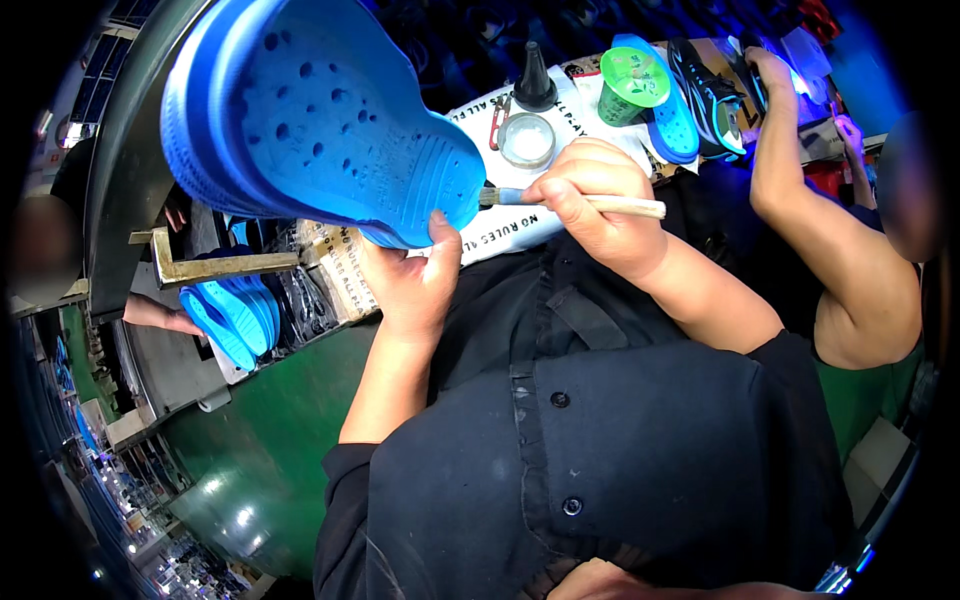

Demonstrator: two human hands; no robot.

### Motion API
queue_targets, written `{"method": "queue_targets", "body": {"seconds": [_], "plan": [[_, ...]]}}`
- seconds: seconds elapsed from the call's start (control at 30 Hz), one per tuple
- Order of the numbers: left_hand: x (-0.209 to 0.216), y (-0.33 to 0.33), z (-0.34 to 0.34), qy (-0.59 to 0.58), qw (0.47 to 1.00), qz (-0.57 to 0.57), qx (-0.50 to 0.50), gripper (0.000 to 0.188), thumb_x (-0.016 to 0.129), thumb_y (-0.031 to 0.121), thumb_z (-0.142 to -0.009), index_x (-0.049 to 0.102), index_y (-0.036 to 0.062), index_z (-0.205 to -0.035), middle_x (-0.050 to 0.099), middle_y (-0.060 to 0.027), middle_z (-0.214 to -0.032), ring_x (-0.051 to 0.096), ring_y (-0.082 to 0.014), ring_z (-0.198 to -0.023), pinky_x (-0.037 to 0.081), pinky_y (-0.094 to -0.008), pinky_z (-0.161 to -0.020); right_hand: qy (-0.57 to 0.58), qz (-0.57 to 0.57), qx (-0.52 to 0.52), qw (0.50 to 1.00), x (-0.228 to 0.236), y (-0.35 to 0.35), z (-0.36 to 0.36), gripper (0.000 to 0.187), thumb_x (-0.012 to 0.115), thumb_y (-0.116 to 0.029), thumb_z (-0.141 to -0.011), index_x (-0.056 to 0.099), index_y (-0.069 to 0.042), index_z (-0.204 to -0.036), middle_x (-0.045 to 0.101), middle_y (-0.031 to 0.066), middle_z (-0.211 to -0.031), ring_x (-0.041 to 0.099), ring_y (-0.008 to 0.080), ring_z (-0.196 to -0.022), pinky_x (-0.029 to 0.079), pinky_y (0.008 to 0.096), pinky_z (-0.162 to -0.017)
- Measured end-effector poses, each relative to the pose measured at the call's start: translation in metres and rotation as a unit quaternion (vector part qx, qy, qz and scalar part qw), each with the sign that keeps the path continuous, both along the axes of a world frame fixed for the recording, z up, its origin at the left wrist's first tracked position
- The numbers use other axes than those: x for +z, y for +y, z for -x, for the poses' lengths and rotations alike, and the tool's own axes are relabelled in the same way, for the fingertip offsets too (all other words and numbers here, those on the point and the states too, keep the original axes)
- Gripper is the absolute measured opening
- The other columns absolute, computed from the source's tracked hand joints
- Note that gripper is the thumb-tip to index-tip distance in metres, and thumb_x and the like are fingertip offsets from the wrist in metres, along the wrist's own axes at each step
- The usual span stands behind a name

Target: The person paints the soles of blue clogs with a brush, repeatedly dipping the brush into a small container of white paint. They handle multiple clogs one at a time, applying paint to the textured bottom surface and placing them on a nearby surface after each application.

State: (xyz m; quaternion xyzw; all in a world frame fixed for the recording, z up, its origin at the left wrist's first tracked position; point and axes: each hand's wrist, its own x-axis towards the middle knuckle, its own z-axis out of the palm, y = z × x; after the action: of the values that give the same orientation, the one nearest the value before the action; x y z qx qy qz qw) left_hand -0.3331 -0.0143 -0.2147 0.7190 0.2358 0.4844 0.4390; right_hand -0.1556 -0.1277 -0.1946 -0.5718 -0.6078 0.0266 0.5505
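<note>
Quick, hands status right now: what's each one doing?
Left hand: closed on the heel end of the blue clog, holding it up.
Right hand: closed around a small brush, bristles at the clog's edge.

The clog [320, 110] at eleven o'clock is bright blue, dotted with round holes. The brush [590, 203] has a pale wooden handle. At one o'clock stands a green cup [632, 84], beside a black cone [535, 80]. The tabletop [270, 440] is green.

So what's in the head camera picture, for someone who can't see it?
The left hand holds up a blue clog while the right hand touches a brush to its edge. A small glue pot sits behind.
</note>
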Motion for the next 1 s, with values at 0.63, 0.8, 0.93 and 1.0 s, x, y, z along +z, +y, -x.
{"method": "queue_targets", "body": {"seconds": [0.63,0.8,0.93,1.0], "plan": [[-0.017,0.003,0.007,0.015,0.998,-0.058,0.009,0.025,0.065,-0.001,-0.075,0.055,-0.0013,-0.098,0.063,-0.0105,-0.088,0.062,-0.0170,-0.076,0.049,-0.0275,-0.072,-0.004,0.004,-0.026,1.000,-0.003,0.004,-0.003,0.016,0.062,-0.008,-0.082,0.065,-0.001,-0.068,0.062,0.0086,-0.062,0.057,0.0230,-0.055,0.043,0.0327,-0.055],[-0.017,0.002,0.007,0.034,0.993,-0.108,0.023,0.022,0.065,-0.001,-0.074,0.056,-0.0011,-0.094,0.063,-0.0117,-0.088,0.062,-0.0179,-0.076,0.049,-0.0286,-0.071,0.001,-0.025,0.002,1.000,-0.005,0.008,0.003,0.016,0.064,-0.011,-0.082,0.065,-0.002,-0.068,0.058,0.0069,-0.058,0.055,0.0225,-0.053,0.041,0.0332,-0.053],[-0.013,0.002,0.004,0.018,0.992,-0.119,0.024,0.021,0.064,-0.002,-0.072,0.058,-0.0014,-0.093,0.063,-0.0125,-0.088,0.062,-0.0197,-0.076,0.049,-0.0301,-0.070,-0.028,-0.010,0.001,1.000,-0.007,0.007,0.004,0.018,0.065,-0.014,-0.081,0.065,-0.003,-0.067,0.055,0.0056,-0.056,0.052,0.0222,-0.051,0.038,0.0332,-0.052],[-0.010,0.002,0.001,0.004,0.987,-0.155,0.034,0.022,0.064,-0.003,-0.071,0.059,-0.0017,-0.093,0.063,-0.0128,-0.088,0.063,-0.0204,-0.076,0.049,-0.0307,-0.070,-0.008,0.005,-0.012,1.000,-0.008,0.004,0.004,0.018,0.065,-0.015,-0.081,0.066,-0.003,-0.067,0.055,0.0056,-0.056,0.051,0.0221,-0.051,0.038,0.0330,-0.052]]}}
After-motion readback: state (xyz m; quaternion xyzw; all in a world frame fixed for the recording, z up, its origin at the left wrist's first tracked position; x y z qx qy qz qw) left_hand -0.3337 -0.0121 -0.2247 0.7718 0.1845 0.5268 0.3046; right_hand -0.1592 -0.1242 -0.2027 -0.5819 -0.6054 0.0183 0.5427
